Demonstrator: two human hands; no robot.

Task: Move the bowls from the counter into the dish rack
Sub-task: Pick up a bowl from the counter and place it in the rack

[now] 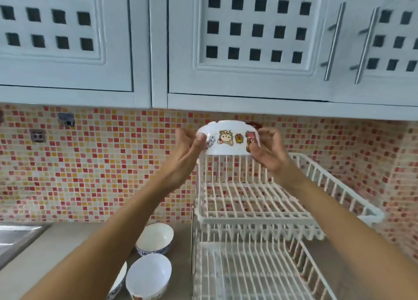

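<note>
**One bowl held above the rack, three left on the counter**

A white cartoon-printed bowl (228,138) is held upside down between two hands: the left hand (186,151) is pressed to its left side, the right hand (268,149) is clasped on its right. It is carried just over the upper tier of the white two-tier dish rack (248,209). Below the left forearm, three bowls are counted on the counter (45,263): a blue-patterned bowl (155,238), a white bowl (148,277), and a third bowl (118,284), largely hidden, seemingly blue-patterned too.
</note>
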